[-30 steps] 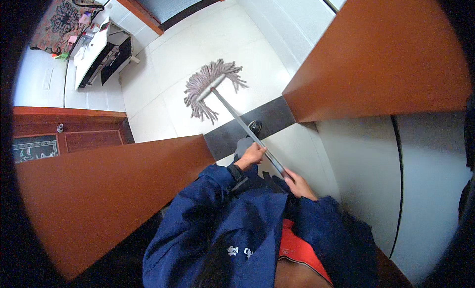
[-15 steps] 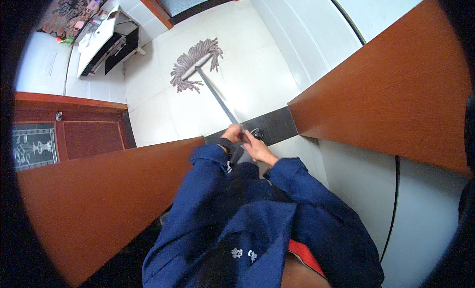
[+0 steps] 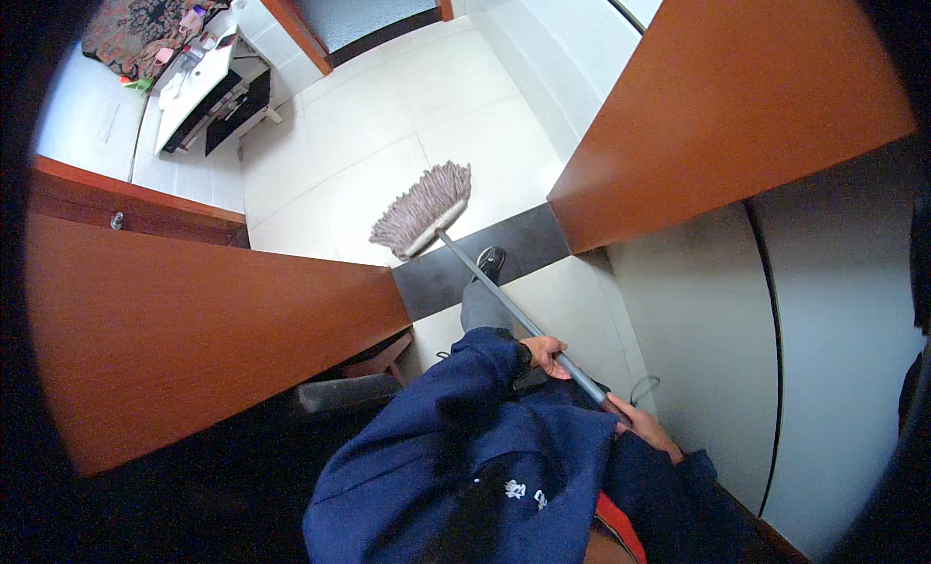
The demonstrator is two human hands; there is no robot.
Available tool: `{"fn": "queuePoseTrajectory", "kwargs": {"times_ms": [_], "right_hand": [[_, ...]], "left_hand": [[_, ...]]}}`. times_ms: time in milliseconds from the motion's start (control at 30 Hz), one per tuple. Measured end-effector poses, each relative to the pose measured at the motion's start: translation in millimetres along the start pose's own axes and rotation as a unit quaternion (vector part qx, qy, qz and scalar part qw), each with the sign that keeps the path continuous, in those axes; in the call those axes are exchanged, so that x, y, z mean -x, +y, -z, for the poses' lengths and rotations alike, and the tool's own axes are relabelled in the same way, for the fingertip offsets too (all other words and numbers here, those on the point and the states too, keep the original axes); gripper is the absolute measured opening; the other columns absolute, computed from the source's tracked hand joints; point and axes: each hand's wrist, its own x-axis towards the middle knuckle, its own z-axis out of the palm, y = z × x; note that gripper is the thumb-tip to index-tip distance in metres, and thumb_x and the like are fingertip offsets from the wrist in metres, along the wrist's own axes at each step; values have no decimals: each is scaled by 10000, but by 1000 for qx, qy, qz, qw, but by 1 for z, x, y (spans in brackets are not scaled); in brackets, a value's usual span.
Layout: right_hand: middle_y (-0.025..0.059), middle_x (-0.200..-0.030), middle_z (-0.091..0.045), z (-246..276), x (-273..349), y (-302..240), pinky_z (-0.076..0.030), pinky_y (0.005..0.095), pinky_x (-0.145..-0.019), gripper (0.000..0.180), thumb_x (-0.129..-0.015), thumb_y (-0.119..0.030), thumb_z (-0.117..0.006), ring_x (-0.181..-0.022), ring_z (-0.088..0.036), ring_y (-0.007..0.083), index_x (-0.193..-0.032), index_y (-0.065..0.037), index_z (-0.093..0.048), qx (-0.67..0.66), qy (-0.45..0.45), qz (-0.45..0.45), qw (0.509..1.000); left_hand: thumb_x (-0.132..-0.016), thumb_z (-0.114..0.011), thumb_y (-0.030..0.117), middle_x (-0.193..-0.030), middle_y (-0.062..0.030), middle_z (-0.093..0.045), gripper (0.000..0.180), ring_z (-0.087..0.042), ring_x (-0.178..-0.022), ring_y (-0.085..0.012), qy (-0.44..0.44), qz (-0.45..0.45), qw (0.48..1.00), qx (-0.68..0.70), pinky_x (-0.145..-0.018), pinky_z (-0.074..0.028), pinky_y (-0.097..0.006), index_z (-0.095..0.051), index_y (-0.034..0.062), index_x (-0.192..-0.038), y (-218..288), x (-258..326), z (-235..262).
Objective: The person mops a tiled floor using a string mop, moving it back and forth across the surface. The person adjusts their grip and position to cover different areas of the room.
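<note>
Small pink and green items, possibly packages (image 3: 165,64), lie by the white cabinet (image 3: 199,89), too blurred to confirm.

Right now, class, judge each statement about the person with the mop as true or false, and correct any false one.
1. Both hands grip the mop handle. True: the left hand is higher up the shaft, the right hand near its end.
2. The mop head rests on a red carpet. False: it lies on the pale tiled floor.
3. A dark strip crosses the floor at the doorway. True.
4. The person wears a yellow jacket. False: the sleeve is dark blue.
5. The mop head is bright green. False: its strands are greyish.
</note>
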Motion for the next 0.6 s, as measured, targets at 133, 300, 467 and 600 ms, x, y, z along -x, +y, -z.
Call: {"fn": "queuePoseTrajectory", "kwargs": {"times_ms": [133,300,467,600], "right_hand": [[176,-1032,-581,14,56,-23,-445,301,-746,590,-785,-177,-632,-850,-580,220,-1305,-136,-357,55,-7,-72,996],[149,-1061,-586,29,25,-46,-443,271,-745,615,-765,-156,-654,-832,-570,177,-1306,-139,-362,43,4,-60,997],[162,-1131,-547,44,-81,-74,-434,311,-813,575,-790,-203,-619,-961,-570,256,-1298,-112,-367,114,-60,-132,983],[185,-1139,-527,19,-226,-121,-431,350,-825,551,-799,-226,-592,-1001,-544,319,-1291,-115,-370,51,-28,18,998]], "left_hand": [[-891,-421,235,-980,-219,-557,302,-570,-847,-356,-25,3,999,-45,-768,-496,-456,-519,-28,-1003,-6,-25,14],[-834,-520,193,-853,-138,-601,175,-607,-649,-243,12,-69,995,-75,-544,-535,-296,-587,51,-911,5,-62,29],[-738,-634,154,-801,-97,-603,195,-600,-653,-223,9,-506,706,-495,-592,-518,-313,-586,75,-910,66,-17,86],[-711,-652,158,-713,-99,-565,209,-595,-685,-245,254,-618,454,-590,-576,-471,-369,-552,59,-865,158,102,144]]}}
